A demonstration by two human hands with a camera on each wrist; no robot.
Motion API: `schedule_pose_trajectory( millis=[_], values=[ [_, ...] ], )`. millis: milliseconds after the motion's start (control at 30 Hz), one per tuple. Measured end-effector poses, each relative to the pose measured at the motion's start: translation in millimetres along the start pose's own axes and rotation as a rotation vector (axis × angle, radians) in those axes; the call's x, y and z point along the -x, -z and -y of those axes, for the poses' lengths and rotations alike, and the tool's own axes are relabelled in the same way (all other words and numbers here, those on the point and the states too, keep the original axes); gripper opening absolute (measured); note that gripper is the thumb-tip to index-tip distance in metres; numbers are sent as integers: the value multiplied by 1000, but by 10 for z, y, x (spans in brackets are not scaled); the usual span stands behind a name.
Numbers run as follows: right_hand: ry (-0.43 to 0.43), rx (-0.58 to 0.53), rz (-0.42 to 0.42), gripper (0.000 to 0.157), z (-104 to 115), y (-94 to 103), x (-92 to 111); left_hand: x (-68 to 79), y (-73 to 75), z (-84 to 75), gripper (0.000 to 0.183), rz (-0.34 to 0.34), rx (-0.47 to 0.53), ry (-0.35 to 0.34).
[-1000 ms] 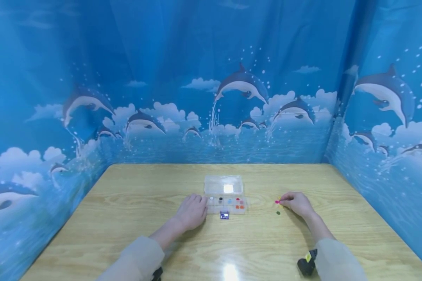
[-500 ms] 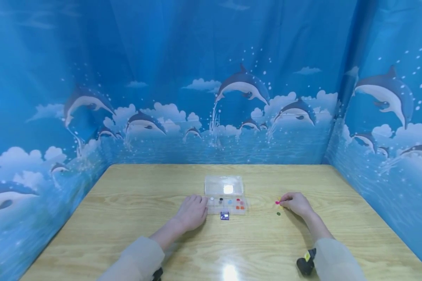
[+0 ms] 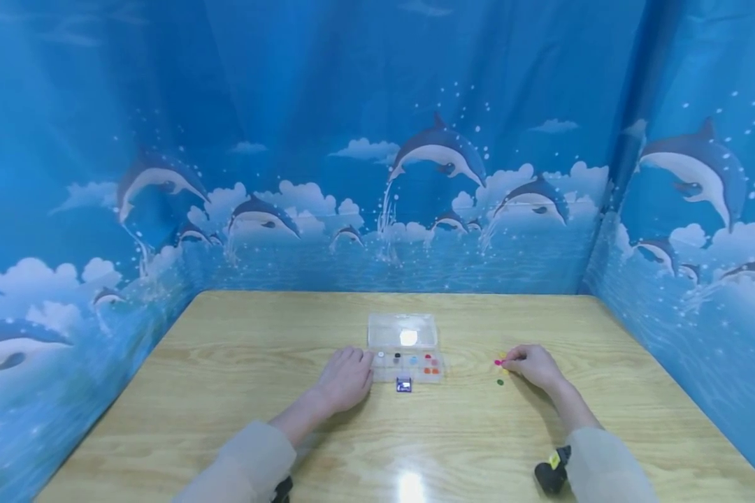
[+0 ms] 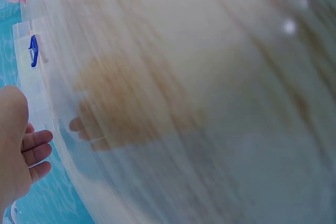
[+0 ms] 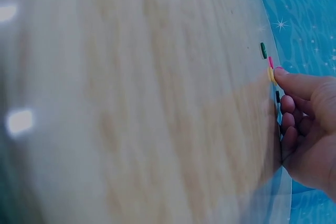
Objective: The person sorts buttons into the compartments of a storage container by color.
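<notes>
At the left end of a clear compartment box (image 3: pixel 409 376), my left hand (image 3: pixel 342 381) rests with its fingers (image 4: pixel 38 154) loosely bent and its thumb side against the box. The box's lid (image 3: pixel 390 330) lies back, and several small discs, white, black, light blue, red and orange, sit in the compartments. A blue latch (image 3: pixel 404 385) is at its front edge. Right of the box, my right hand (image 3: pixel 533 366) pinches a small pink disc (image 5: pixel 280 69) between thumb and forefinger. Beside the fingertips are another pink disc (image 5: pixel 271 61) and a yellow disc (image 5: pixel 271 75).
A green disc (image 3: pixel 500 382) lies on the wooden table (image 3: pixel 277 321) nearer me than the pink one. A dark disc (image 5: pixel 277 96) shows by my right fingers in the right wrist view. A blue dolphin-print curtain (image 3: pixel 327 140) hangs behind and at both sides.
Both hands keep almost the same place. The head view has shifted slightly; the box and discs lie as before.
</notes>
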State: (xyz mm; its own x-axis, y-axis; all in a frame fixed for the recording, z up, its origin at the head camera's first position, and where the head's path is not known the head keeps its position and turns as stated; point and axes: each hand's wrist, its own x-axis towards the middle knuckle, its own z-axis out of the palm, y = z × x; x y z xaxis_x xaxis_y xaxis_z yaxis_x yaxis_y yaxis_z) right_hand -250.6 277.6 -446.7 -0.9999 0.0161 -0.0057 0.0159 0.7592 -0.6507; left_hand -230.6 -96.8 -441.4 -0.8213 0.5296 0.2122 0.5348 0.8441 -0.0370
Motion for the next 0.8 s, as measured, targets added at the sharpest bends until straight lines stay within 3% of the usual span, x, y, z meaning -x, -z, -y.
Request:
schedule_pose_trajectory(
  millis=[200, 467, 800],
  values=[
    [-49, -65, 12, 13, -1, 18, -14, -2, 2, -2, 27, 13, 3, 4],
    [-38, -167, -7, 13, 17, 58, -40, -9, -9, 2, 24, -14, -7, -5],
    [-91, -236, 25, 21, 169, 61, -40, -1, -10, 5, 23, -27, -4, -10]
  ],
)
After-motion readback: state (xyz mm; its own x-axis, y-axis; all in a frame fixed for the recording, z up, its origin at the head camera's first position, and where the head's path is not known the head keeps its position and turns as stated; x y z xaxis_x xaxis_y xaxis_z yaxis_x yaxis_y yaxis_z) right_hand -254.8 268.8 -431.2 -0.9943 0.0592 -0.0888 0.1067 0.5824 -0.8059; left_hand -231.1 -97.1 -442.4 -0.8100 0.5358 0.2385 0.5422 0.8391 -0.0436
